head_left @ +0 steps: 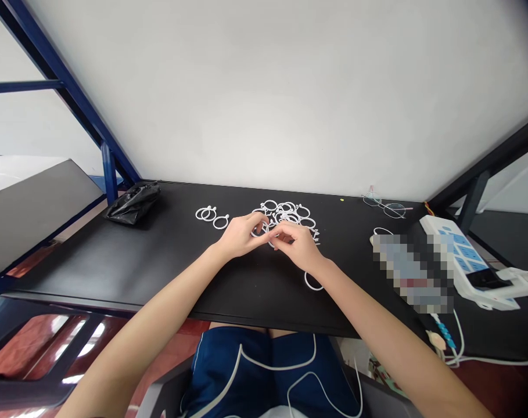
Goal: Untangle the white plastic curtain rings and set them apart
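My left hand [243, 234] and my right hand [299, 244] meet at the front of a pile of white curtain rings [288, 212], each ring with a small eyelet. Both hands are closed, with thumbs and fingertips pinched together on a white curtain ring [258, 230]; the fingers partly cover it. Exactly where each fingertip grips is hard to see. To the left of my left hand lies a single ring [221, 222], with two overlapping rings [206, 213] just beyond it. Another ring [313, 281] is partly hidden under my right forearm.
A black plastic bag [133, 203] lies at the left of the black table [172, 238]. On the right are eyeglasses [383, 205], a blurred-out phone-like object [409, 273], a white power strip [468, 261] and cables [459, 339]. A white wall [264, 104] rises behind.
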### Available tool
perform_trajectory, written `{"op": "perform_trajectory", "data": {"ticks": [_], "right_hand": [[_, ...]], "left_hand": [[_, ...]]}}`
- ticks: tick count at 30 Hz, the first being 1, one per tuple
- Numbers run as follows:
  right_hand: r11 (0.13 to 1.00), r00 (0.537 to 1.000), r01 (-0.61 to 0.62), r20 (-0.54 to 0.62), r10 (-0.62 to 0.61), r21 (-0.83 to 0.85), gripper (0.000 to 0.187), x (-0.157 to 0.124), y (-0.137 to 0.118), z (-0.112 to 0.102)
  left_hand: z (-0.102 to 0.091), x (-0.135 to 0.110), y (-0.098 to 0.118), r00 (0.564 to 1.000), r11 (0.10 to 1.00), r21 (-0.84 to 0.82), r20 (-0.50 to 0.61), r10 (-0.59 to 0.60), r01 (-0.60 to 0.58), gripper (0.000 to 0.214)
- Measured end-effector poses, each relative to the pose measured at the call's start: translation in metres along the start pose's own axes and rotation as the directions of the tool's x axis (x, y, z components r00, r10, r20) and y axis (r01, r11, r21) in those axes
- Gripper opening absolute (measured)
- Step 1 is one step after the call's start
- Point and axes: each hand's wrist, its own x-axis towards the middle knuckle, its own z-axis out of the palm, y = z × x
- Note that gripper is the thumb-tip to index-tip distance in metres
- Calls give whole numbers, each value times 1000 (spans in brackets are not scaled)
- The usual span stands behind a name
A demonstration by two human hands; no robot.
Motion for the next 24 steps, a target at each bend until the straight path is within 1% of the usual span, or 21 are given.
{"op": "perform_trajectory", "data": {"ticks": [4,8,10,12,14,18,22,24], "right_hand": [[999,999,43,12,-43,-31,20,-1,-3,0],[976,994,89,80,-74,-197,21,-1,-4,-2],[954,993,88,102,-61,-286,22,-1,-7,-2],[944,993,72,117,-36,-321,24,-1,-10,-2],[950,991,52,130,-12,-307,24,-1,-11,-2],[974,989,25,150,9,-224,24,-2,-10,-2],[988,987,41,157,-18,-146,18,-3,-8,-1],[989,987,52,160,-30,-136,19,-4,-8,0]], "left_hand": [[0,0,1,999,999,-38,-49,-15,13,27],[-1,0,3,997,1000,11,-76,-20,21,27],[-1,0,4,996,999,37,-92,-18,22,27],[-1,-1,4,994,999,44,-109,-15,20,28],[0,-1,3,993,999,36,-116,-12,16,27],[1,-1,1,993,1000,1,-120,3,-3,27],[0,0,-1,989,999,-54,-151,-5,-3,26],[0,0,-1,987,997,-76,-163,-12,0,25]]}}
